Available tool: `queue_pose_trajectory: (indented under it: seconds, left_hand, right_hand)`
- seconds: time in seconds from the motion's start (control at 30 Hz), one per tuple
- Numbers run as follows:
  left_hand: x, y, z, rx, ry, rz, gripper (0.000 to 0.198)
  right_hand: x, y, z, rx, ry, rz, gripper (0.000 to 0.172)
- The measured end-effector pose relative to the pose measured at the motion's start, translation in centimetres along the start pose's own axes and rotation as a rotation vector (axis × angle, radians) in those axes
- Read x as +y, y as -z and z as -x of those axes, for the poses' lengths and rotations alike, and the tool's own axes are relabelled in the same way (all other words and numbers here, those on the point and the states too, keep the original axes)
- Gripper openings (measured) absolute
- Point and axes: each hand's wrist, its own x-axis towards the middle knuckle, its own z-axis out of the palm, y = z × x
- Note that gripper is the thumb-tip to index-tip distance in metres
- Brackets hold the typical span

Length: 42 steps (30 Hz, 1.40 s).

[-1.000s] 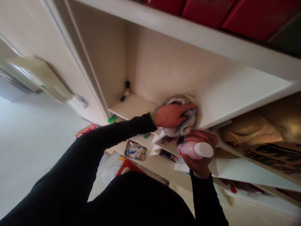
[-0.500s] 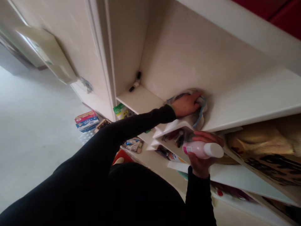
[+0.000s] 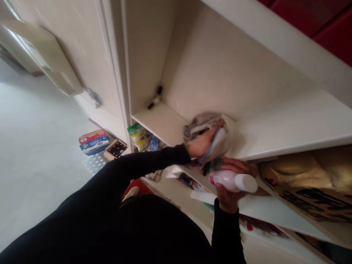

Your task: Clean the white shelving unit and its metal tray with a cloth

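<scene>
Curled hands (image 3: 200, 145) round cloth (image 3: 222, 144), bottle (image 3: 227, 180)

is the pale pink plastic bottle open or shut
Shut: a white round cap sits on the bottle in the right hand; how tight, I cannot tell.

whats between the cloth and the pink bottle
In the head view, the fingers of the right hand holding the pink bottle lie between it and the cloth, beside a dark item too blurred to name.
</scene>
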Motion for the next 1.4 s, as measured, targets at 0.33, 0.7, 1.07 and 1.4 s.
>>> queue_pose_trajectory:
  seconds: [0.33, 0.7, 1.07, 1.4]
  left_hand:
    - [2.8, 3.5, -5.3, -0.22, -0.026, -0.26, 0.052]
    - [3.0, 3.1, -0.8, -0.242, -0.198, -0.29, 0.06]
    - [3.7, 4.2, -0.5, -0.3, -0.193, -0.332, 0.063]
    - [1.7, 4.2, -9.3, -0.25, -0.081, -0.722, 0.064]
  right_hand:
    - [-0.4, 0.3, -0.6, 0.003, 0.029, 0.04, 0.044]
    - [0.0, 0.5, -0.2, -0.01, 0.067, 0.04, 0.04]
    - [-0.4, 0.4, -0.5, -0.018, 0.048, 0.004, 0.037]
    - [-1.1, 0.1, -1.3, -0.023, 0.074, 0.088, 0.033]
